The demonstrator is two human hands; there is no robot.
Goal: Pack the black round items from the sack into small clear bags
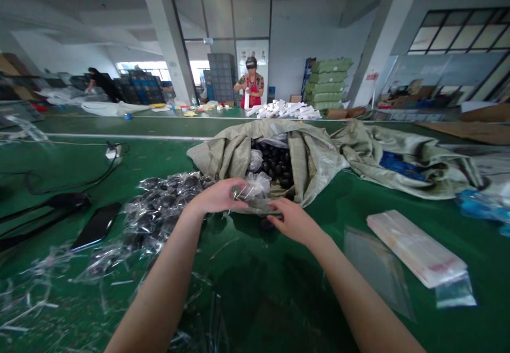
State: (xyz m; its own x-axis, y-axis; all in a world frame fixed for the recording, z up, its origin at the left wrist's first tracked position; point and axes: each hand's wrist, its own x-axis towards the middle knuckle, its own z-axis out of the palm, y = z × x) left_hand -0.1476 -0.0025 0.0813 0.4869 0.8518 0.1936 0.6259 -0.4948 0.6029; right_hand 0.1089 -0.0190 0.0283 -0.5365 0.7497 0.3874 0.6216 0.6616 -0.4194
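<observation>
My left hand (221,195) is closed on a clear plastic bag (241,191) at the mouth of a woven sack (316,161). Something dark shows through the bag, partly hidden by my fingers. Across from it, my right hand (294,219) has its thumb and forefinger apart, with nothing visible between them. Below those fingertips a black rounded piece (266,224) lies on the green table. Inside the sack are many black rounded pieces (274,162) and crumpled clear plastic (255,160). Left of my left hand lies a heap of bagged dark pieces (159,212).
A stack of clear bags (416,246) lies right of my right arm. To the left are a phone (98,225) and cables (105,175). A second sack (414,156) holds blue items. Beyond, a person in a red apron (252,90) stands behind white pieces (282,109).
</observation>
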